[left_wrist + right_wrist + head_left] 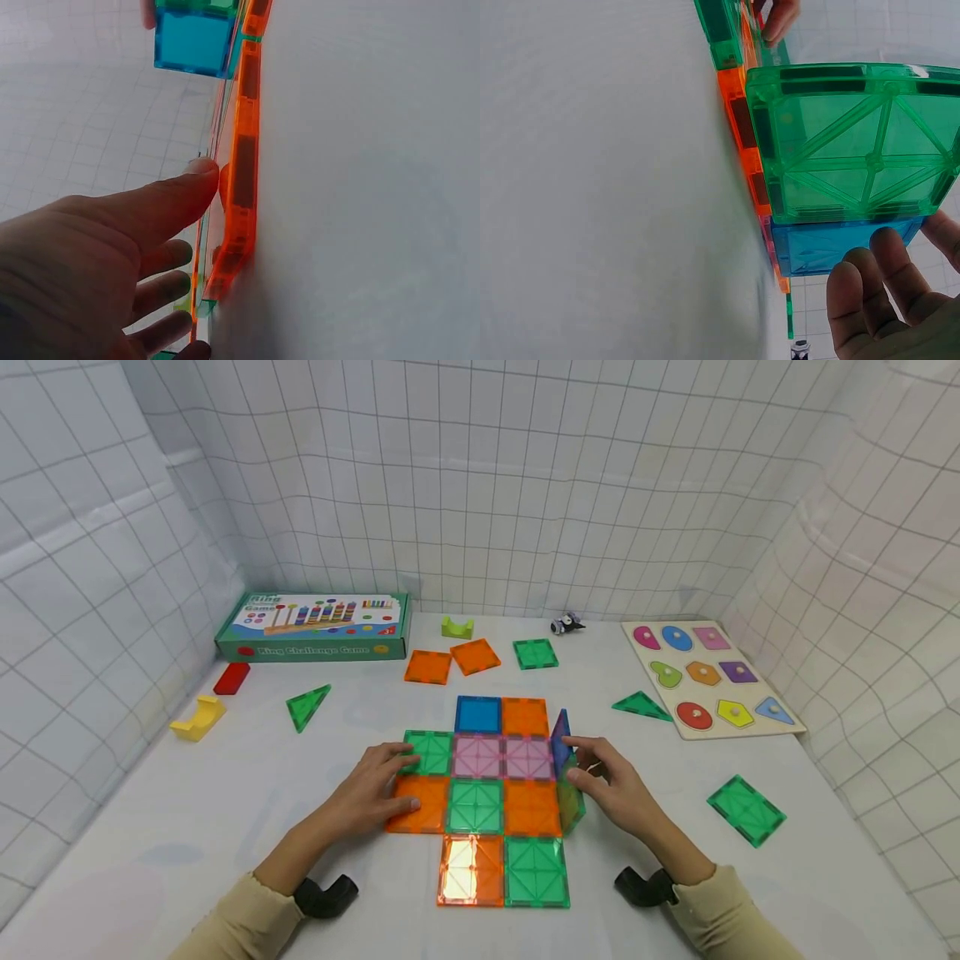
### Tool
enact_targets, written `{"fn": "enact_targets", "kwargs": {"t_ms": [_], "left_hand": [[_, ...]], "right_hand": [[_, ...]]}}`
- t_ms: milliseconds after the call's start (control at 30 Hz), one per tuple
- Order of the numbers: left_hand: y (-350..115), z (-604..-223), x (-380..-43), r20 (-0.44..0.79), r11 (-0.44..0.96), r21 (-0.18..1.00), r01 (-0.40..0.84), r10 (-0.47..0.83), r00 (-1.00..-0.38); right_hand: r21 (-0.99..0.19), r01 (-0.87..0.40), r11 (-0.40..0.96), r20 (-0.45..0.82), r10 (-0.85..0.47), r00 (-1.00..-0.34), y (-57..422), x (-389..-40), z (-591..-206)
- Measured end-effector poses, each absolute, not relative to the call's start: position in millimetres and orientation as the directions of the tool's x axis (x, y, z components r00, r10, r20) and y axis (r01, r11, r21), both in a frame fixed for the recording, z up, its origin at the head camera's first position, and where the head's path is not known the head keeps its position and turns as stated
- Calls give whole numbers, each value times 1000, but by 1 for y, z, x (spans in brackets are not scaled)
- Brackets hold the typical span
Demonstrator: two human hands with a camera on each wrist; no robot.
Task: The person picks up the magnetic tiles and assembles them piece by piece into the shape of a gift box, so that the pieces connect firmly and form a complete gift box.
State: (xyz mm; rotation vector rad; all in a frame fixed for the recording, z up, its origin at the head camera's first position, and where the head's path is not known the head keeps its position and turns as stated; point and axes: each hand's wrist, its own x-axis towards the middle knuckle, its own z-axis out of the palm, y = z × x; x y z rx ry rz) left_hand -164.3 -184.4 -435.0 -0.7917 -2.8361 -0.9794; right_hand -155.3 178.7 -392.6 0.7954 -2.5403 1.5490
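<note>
Several square magnetic tiles lie flat and joined on the white table [225,793], in green, orange, pink and blue. My left hand [401,781] rests flat on the left green tile [431,752] and the left orange tile [420,806]; the left wrist view shows its fingers [172,199] pressing the orange tile's [244,172] face. At the layout's right edge a blue tile [561,739] and a green tile [572,797] stand upright. My right hand [583,764] touches them with relaxed fingers. In the right wrist view the fingers [877,292] lie behind the blue tile [832,244], below the green one [855,142].
A green game box [315,625] sits at the back left, a wooden shape puzzle [708,677] at the back right. Loose tiles lie around: orange squares [427,666], green squares [746,810], green triangles [306,705]. Yellow [197,718] and red [232,677] blocks lie left. Gridded cloth walls enclose the table.
</note>
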Motion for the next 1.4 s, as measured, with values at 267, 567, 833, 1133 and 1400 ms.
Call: {"fn": "enact_targets", "kwargs": {"t_ms": [267,567,833,1133,1400], "left_hand": [[-143,-428,-138,285,582,520,625,572,-770],[-98,-437,-104,277,483,488,727,704,-654],[-92,-448,-100,276,513,405,756,720,-637],[-88,-446,-101,347,528,256,810,732,-586],[-92,-429,-106,234,525,413,744,729,-643]], "right_hand": [[-815,-453,362,306,-397,-866,179,-156,-394],[-817,-445,366,300,-390,-871,179,-156,-395],[-820,-450,353,305,-395,-867,179,-157,-396],[-820,-450,354,304,-397,-866,178,-156,-395],[-819,-443,364,297,-391,-871,176,-156,-394]]}}
